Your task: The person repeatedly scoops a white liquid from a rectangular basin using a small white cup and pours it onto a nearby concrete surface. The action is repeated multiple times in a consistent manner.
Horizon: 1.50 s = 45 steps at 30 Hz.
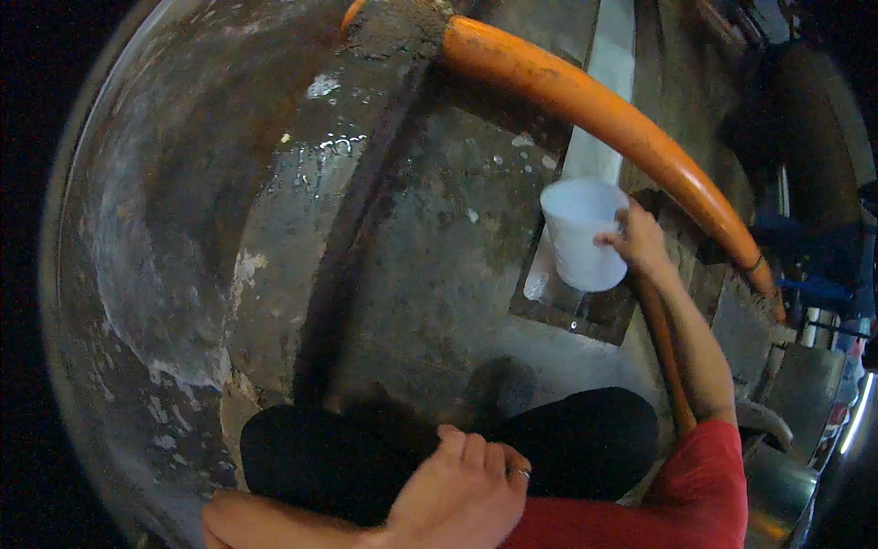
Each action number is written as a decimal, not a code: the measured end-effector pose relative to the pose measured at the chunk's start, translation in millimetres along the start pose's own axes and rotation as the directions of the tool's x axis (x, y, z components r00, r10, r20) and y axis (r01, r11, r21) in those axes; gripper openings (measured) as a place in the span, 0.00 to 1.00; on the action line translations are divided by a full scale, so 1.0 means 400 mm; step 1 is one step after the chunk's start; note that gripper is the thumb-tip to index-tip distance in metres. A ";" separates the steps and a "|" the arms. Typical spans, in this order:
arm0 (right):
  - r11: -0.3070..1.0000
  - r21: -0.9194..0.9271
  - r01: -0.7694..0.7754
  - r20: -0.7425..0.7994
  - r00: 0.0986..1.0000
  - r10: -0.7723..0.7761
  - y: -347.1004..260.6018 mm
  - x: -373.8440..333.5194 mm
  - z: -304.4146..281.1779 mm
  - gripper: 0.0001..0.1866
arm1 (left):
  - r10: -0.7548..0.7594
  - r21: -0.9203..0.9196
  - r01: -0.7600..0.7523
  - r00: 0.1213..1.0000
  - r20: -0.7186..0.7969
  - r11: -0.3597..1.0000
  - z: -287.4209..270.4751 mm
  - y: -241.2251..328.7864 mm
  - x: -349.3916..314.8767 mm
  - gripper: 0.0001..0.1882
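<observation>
My right hand (640, 240) is closed on the right side of a white plastic tub (581, 240), gripping it near the rim. The tub is slightly tilted, and its open mouth shows a pale inside. It is held above a dark rectangular recess (576, 316) in the floor, where a whitish strip (601, 151) runs down behind it. Close to my body, over my lap, my left hand (466, 485) has its fingers curled in, with a ring on one finger. Nothing shows in that hand.
A thick orange pipe (585, 96) arches across the far side to the right, its left end set in rough cement (393, 32). A wet, stained concrete ledge (274, 210) stands on the left. Dark-clad knees (585, 430) are in front of me. A thin brownish hose (660, 339) runs beside my right forearm.
</observation>
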State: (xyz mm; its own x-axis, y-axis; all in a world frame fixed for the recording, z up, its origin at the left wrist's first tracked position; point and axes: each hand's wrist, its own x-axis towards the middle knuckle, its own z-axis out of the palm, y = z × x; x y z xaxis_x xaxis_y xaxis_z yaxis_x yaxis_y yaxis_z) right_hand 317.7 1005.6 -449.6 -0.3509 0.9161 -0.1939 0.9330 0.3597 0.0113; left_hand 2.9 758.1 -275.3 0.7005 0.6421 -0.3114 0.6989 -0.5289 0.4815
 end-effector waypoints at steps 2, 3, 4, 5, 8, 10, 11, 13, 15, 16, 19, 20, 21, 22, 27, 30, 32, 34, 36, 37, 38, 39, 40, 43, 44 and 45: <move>0.988 -0.114 -0.109 0.162 0.979 0.126 0.048 -0.058 0.161 0.27 | -0.051 -0.006 0.051 0.998 0.044 0.999 0.010 -0.012 0.029 0.14; 0.982 -0.133 -0.133 0.244 0.956 0.163 0.069 -0.068 0.236 0.26 | -0.079 0.037 0.078 0.997 0.016 0.996 0.014 -0.013 0.042 0.15; 0.970 -0.176 -0.171 0.331 0.917 0.222 0.085 -0.078 0.305 0.26 | -0.100 0.011 0.100 0.995 0.028 0.995 0.018 -0.016 0.055 0.15; 0.965 -0.175 -0.196 0.352 0.903 0.247 0.099 -0.082 0.371 0.26 | -0.123 -0.012 0.124 0.992 0.040 0.992 0.023 -0.024 0.070 0.16; 0.950 -0.170 -0.262 0.389 0.868 0.309 0.130 -0.081 0.537 0.27 | -0.171 -0.034 0.175 0.979 0.107 0.984 0.028 -0.039 0.104 0.17; 0.937 -0.169 -0.304 0.423 0.837 0.348 0.150 -0.076 0.622 0.30 | -0.193 -0.053 0.201 0.973 0.129 0.978 0.029 -0.051 0.124 0.18; 0.955 -0.144 -0.259 0.436 0.850 0.296 0.157 -0.068 0.661 0.30 | -0.203 -0.071 0.213 0.971 0.126 0.974 0.027 -0.056 0.133 0.19; 0.973 -0.153 -0.174 0.477 0.849 0.227 0.170 -0.041 0.724 0.30 | -0.215 -0.102 0.230 0.967 0.139 0.968 0.023 -0.070 0.155 0.19; 0.974 -0.143 -0.177 0.437 0.872 0.222 0.159 -0.013 0.777 0.24 | -0.226 -0.124 0.249 0.958 0.179 0.961 0.015 -0.087 0.179 0.19; 0.965 -0.193 -0.175 0.465 0.850 0.247 0.150 -0.001 0.796 0.21 | -0.212 -0.109 0.236 0.958 0.192 0.966 0.013 -0.098 0.192 0.21; 0.960 -0.187 -0.211 0.481 0.832 0.276 0.119 0.033 0.829 0.19 | -0.186 -0.093 0.213 0.954 0.234 0.973 0.011 -0.130 0.227 0.25; 0.952 -0.190 -0.242 0.472 0.828 0.305 0.109 0.041 0.833 0.19 | -0.189 -0.102 0.219 0.950 0.247 0.970 0.012 -0.138 0.237 0.26; 0.940 -0.208 -0.269 0.472 0.814 0.338 0.100 0.050 0.835 0.19 | -0.188 -0.101 0.226 0.937 0.293 0.969 0.012 -0.145 0.245 0.28; 0.929 -0.230 -0.290 0.467 0.805 0.366 0.094 0.059 0.835 0.19 | -0.184 -0.118 0.221 0.948 0.260 0.968 0.013 -0.149 0.252 0.28; 0.916 -0.252 -0.312 0.444 0.804 0.396 0.089 0.090 0.824 0.17 | -0.167 -0.122 0.203 0.952 0.256 0.971 0.020 -0.152 0.257 0.28; 0.902 -0.251 -0.350 0.415 0.803 0.427 0.087 0.097 0.819 0.18 | -0.181 -0.105 0.208 0.959 0.220 0.972 0.025 -0.149 0.242 0.28; 0.900 -0.227 -0.371 0.410 0.802 0.434 0.084 0.095 0.813 0.20 | -0.189 -0.105 0.216 0.956 0.223 0.971 0.030 -0.145 0.226 0.28; 0.899 -0.188 -0.396 0.416 0.797 0.438 0.082 0.097 0.802 0.21 | -0.203 -0.106 0.230 0.954 0.220 0.967 0.033 -0.139 0.204 0.28; 0.925 -0.112 -0.363 0.413 0.830 0.376 0.087 0.098 0.789 0.20 | -0.215 -0.108 0.242 0.953 0.214 0.964 0.041 -0.130 0.185 0.28; 0.930 -0.101 -0.354 0.448 0.818 0.360 0.094 0.098 0.782 0.20 | -0.205 -0.112 0.228 0.961 0.184 0.967 0.045 -0.127 0.177 0.28; 0.926 0.021 -0.376 0.339 0.874 0.348 0.102 0.096 0.774 0.22 | -0.187 -0.115 0.208 0.968 0.165 0.971 0.050 -0.123 0.168 0.28; 0.912 0.136 -0.388 0.264 0.901 0.344 0.113 0.092 0.764 0.24 | -0.171 -0.115 0.188 0.974 0.147 0.975 0.052 -0.118 0.159 0.28; 0.893 0.258 -0.368 0.177 0.927 0.331 0.119 0.084 0.756 0.26 | -0.170 -0.104 0.186 0.975 0.139 0.977 0.055 -0.113 0.150 0.25; 0.784 0.402 -0.473 -0.106 0.826 0.553 0.124 0.033 0.723 0.27 | -0.179 -0.048 0.185 0.979 0.101 0.982 0.058 -0.089 0.123 0.21; 0.800 0.441 -0.408 -0.133 0.852 0.507 0.120 0.008 0.709 0.26 | -0.178 -0.010 0.179 0.981 0.081 0.984 0.060 -0.081 0.112 0.21; 0.773 0.436 -0.460 -0.079 0.836 0.542 0.110 -0.013 0.689 0.26 | -0.181 0.026 0.180 0.982 0.057 0.983 0.059 -0.078 0.101 0.21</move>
State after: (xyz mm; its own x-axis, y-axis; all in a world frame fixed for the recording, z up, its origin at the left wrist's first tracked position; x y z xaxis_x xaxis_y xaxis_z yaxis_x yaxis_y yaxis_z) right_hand 382.8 968.0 -718.6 0.2063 0.9753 -0.0789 0.9178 -0.2208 -0.3299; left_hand 13.0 787.5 -322.4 0.5692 0.6947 -0.4398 0.8172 -0.4188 0.3960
